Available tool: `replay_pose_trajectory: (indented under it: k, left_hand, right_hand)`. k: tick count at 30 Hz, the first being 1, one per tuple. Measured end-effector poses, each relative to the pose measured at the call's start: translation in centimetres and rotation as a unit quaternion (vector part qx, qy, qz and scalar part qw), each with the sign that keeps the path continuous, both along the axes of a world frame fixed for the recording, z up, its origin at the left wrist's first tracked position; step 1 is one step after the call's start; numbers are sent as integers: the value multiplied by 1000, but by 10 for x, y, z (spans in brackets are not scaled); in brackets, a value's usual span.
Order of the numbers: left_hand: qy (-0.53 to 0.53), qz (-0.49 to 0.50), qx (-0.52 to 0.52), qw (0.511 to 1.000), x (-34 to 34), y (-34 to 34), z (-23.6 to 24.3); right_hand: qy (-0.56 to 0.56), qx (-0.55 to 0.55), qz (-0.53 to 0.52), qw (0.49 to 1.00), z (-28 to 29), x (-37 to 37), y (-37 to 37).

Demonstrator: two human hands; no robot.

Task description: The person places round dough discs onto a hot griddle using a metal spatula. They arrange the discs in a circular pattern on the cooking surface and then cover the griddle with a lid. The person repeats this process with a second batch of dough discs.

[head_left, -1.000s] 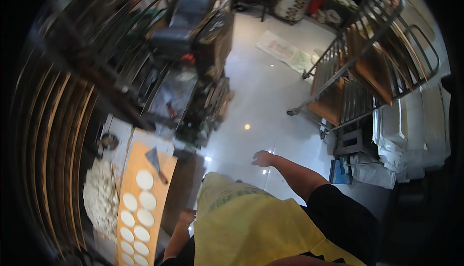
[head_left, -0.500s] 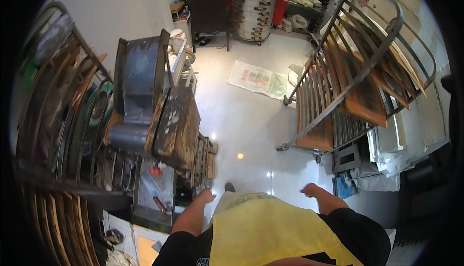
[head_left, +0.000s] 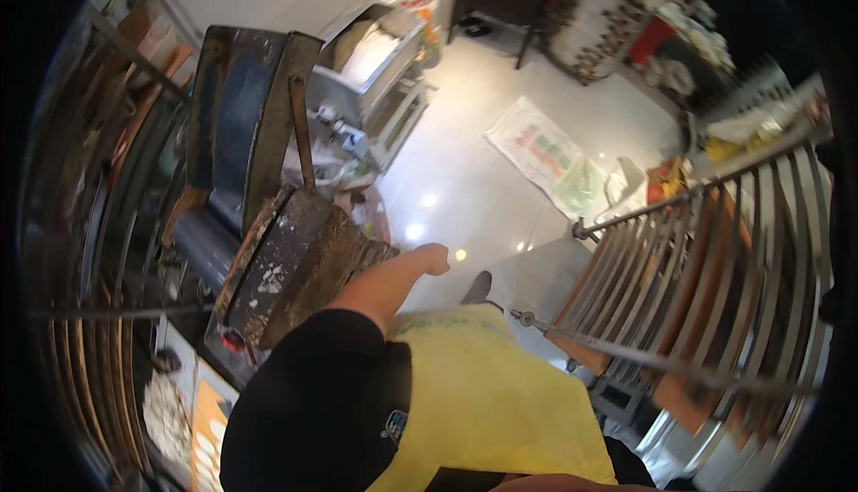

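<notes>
My left hand (head_left: 435, 259) hangs ahead of my body over the floor, its fingers curled in a loose fist with nothing seen in it. Beside that forearm stands a worn roller machine (head_left: 304, 260) with flaking paint, a dark roller (head_left: 201, 243) and a metal chute (head_left: 234, 117). The hand is apart from the machine. I wear a yellow apron (head_left: 492, 394) over black sleeves. My right hand is out of the picture.
A wheeled rack (head_left: 679, 269) with wooden boards stands on the right, another rack (head_left: 85, 385) on the left. A printed sack (head_left: 536, 148) lies on the pale tiled floor (head_left: 456, 188). Beyond the machine is a metal bin (head_left: 335, 94); stacked steamers (head_left: 590, 23) stand at the back.
My view has turned and moved forward, bringing the machine and right rack nearer. My left arm has swung forward past the machine's side. My right hand has left the picture.
</notes>
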State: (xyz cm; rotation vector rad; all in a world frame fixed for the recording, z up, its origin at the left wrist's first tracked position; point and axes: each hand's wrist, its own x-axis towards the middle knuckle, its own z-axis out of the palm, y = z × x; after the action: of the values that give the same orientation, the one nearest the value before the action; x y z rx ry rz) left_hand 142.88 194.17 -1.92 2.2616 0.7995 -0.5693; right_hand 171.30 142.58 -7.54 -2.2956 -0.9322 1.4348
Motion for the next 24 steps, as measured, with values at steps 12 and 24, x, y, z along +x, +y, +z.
replay_pose_trajectory:
  k: [12,24]
  left_hand:
    - [34,196,-27,980,56,170,-12]
    - [149,292,-132,935,11,368,-101]
  right_hand:
    - [111,76,-326,936,80,330,407]
    - [194,-161,-12,968,6,254,571]
